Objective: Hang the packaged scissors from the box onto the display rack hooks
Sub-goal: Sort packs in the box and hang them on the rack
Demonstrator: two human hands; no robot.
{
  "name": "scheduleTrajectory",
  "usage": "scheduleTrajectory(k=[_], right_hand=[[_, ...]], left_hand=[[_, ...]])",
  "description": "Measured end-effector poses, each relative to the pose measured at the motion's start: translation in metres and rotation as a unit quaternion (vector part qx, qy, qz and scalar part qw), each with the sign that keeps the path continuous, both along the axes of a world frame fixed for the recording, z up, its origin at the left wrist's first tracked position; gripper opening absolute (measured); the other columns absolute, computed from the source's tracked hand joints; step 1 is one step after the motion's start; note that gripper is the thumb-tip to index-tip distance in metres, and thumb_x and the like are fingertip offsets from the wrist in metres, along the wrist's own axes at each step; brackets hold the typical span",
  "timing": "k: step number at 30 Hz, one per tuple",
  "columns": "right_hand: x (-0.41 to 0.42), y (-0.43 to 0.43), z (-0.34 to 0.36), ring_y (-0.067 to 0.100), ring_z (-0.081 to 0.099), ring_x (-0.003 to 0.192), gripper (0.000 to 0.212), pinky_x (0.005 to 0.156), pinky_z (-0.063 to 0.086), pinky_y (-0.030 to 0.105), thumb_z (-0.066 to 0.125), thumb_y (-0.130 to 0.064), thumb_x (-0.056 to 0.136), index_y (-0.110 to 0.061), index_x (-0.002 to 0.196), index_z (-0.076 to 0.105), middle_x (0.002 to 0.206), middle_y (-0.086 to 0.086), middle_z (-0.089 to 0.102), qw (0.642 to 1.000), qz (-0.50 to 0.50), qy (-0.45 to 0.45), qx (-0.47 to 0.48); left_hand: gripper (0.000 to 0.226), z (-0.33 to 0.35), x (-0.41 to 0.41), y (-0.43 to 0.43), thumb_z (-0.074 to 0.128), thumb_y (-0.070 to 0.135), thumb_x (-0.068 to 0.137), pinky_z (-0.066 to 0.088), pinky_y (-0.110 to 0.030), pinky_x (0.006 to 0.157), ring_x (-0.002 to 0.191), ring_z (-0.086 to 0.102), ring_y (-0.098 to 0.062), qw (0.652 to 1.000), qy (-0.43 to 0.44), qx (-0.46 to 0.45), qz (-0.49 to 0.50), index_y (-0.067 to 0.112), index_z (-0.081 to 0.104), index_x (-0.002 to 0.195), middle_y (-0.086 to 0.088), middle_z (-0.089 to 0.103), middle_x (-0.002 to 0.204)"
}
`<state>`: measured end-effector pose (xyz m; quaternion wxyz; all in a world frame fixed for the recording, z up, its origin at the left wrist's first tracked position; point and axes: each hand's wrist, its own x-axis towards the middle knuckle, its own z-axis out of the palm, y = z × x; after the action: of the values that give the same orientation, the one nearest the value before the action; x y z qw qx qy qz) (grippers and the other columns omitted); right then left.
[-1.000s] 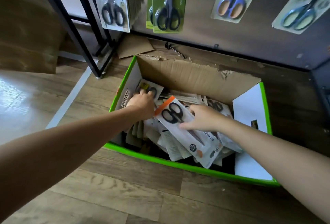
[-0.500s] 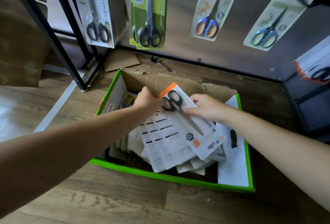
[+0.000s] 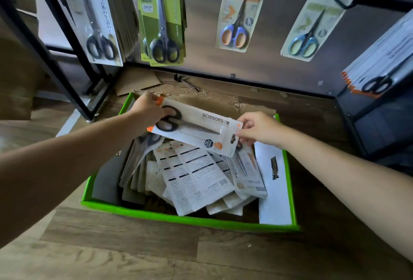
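Note:
A white packaged pair of black-handled scissors [image 3: 201, 126] with orange corners is held level above the green-edged cardboard box [image 3: 190, 220]. My left hand [image 3: 147, 110] grips its handle end. My right hand [image 3: 257, 130] pinches its blade end. Below, the box holds several more packs [image 3: 196, 179], most lying back side up. The display rack's back panel [image 3: 268, 60] rises behind the box, with black hooks [image 3: 339, 2] carrying hung scissor packs.
On the rack hang a white pack [image 3: 98, 22], green packs [image 3: 161, 18], and two small packs with blue-handled scissors [image 3: 239, 13] [image 3: 312, 27]. A thick stack of matching packs [image 3: 380, 67] hangs at the right. Black rack legs [image 3: 58, 60] stand left. A loose hook [image 3: 185, 82] lies on the wooden floor.
Both hands have lifted the pack out of the box and turned it level, the right hand sliding to the blade end. The camera has tilted up, showing more of the rack.

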<state>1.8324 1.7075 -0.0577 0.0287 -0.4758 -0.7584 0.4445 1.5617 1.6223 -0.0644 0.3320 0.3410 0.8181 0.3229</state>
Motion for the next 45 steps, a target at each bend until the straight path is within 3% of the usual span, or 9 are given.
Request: scheduleTrajectory(k=[4, 10, 13, 18, 24, 28, 34, 39, 45], right_hand=[[-0.006, 0.003, 0.0, 0.023, 0.066, 0.08, 0.009, 0.061, 0.057, 0.036, 0.049, -0.01, 0.099, -0.016, 0.097, 0.056, 0.1, 0.011, 0.068, 0.992, -0.099, 0.078, -0.015], [-0.012, 0.013, 0.023, 0.021, 0.061, 0.086, 0.011, 0.072, 0.047, 0.028, 0.054, -0.008, 0.098, -0.016, 0.1, 0.062, 0.1, 0.011, 0.069, 0.975, -0.11, 0.18, 0.067], [-0.023, 0.014, 0.037, 0.015, 0.058, 0.082, 0.011, 0.072, 0.043, 0.024, 0.058, -0.007, 0.095, -0.012, 0.101, 0.066, 0.097, 0.016, 0.069, 0.968, -0.089, 0.218, 0.086], [-0.055, 0.015, 0.062, 0.003, 0.056, 0.066, 0.016, 0.069, 0.044, 0.02, 0.067, -0.011, 0.089, -0.024, 0.08, 0.066, 0.072, -0.008, 0.065, 0.941, -0.112, 0.293, 0.123], [-0.06, 0.02, 0.091, 0.0, 0.061, 0.067, 0.011, 0.065, 0.046, 0.016, 0.064, -0.011, 0.091, -0.019, 0.087, 0.07, 0.077, -0.003, 0.071, 0.921, -0.126, 0.35, 0.116], [-0.049, 0.022, 0.102, -0.001, 0.06, 0.066, 0.018, 0.063, 0.044, 0.015, 0.06, -0.014, 0.095, -0.02, 0.08, 0.068, 0.071, -0.01, 0.07, 0.924, -0.127, 0.34, 0.122], [-0.02, 0.034, 0.123, -0.005, 0.056, 0.06, 0.02, 0.061, 0.041, 0.011, 0.059, -0.016, 0.096, -0.013, 0.076, 0.064, 0.065, -0.013, 0.066, 0.908, -0.166, 0.347, 0.164], [0.017, 0.044, 0.132, 0.007, 0.068, 0.082, 0.005, 0.079, 0.053, 0.025, 0.06, -0.017, 0.095, -0.017, 0.095, 0.064, 0.085, -0.003, 0.072, 0.894, -0.207, 0.36, 0.169], [0.077, 0.062, 0.139, 0.008, 0.065, 0.096, 0.022, 0.088, 0.054, 0.031, 0.062, -0.023, 0.093, -0.03, 0.113, 0.056, 0.106, -0.007, 0.068, 0.874, -0.28, 0.311, 0.248]], left_hand=[[0.04, -0.002, 0.006, -0.004, 0.079, 0.022, 0.078, 0.057, -0.044, 0.085, 0.091, 0.069, -0.029, 0.995, -0.078, -0.049, -0.026, 0.009, 0.059, 0.11, -0.013, 0.068, 0.101], [0.03, 0.014, 0.007, 0.002, 0.071, 0.027, 0.082, 0.051, -0.029, 0.08, 0.092, 0.062, -0.019, 0.951, 0.184, -0.103, -0.227, 0.016, 0.068, 0.109, -0.002, 0.067, 0.104], [0.019, 0.038, 0.029, 0.017, 0.067, 0.021, 0.088, 0.045, -0.02, 0.075, 0.088, 0.06, -0.012, 0.953, 0.149, -0.023, -0.262, 0.016, 0.07, 0.107, 0.005, 0.064, 0.097], [0.007, 0.073, 0.051, 0.037, 0.069, 0.019, 0.087, 0.035, -0.023, 0.052, 0.056, 0.047, -0.009, 0.968, 0.066, 0.062, -0.233, 0.013, 0.066, 0.083, 0.004, 0.057, 0.068], [0.004, 0.1, 0.046, 0.033, 0.068, 0.011, 0.089, 0.05, -0.023, 0.058, 0.066, 0.062, -0.015, 0.973, -0.124, 0.172, -0.089, 0.015, 0.07, 0.088, 0.001, 0.068, 0.074], [0.01, 0.112, 0.058, 0.041, 0.069, 0.012, 0.088, 0.058, -0.047, 0.083, 0.09, 0.07, -0.028, 0.961, -0.179, 0.195, -0.078, 0.02, 0.071, 0.094, -0.005, 0.075, 0.094], [0.02, 0.131, 0.087, 0.051, 0.063, 0.026, 0.093, 0.056, -0.051, 0.087, 0.094, 0.07, -0.029, 0.944, -0.22, 0.217, -0.117, 0.017, 0.069, 0.11, -0.008, 0.074, 0.101], [0.023, 0.147, 0.128, 0.063, 0.059, 0.031, 0.095, 0.059, -0.036, 0.075, 0.078, 0.072, -0.021, 0.943, -0.199, 0.241, -0.113, 0.013, 0.072, 0.102, -0.006, 0.075, 0.084], [0.03, 0.161, 0.196, 0.098, 0.056, 0.036, 0.096, 0.057, -0.028, 0.063, 0.072, 0.067, -0.02, 0.953, -0.085, 0.247, -0.155, 0.011, 0.068, 0.085, -0.004, 0.069, 0.076]])
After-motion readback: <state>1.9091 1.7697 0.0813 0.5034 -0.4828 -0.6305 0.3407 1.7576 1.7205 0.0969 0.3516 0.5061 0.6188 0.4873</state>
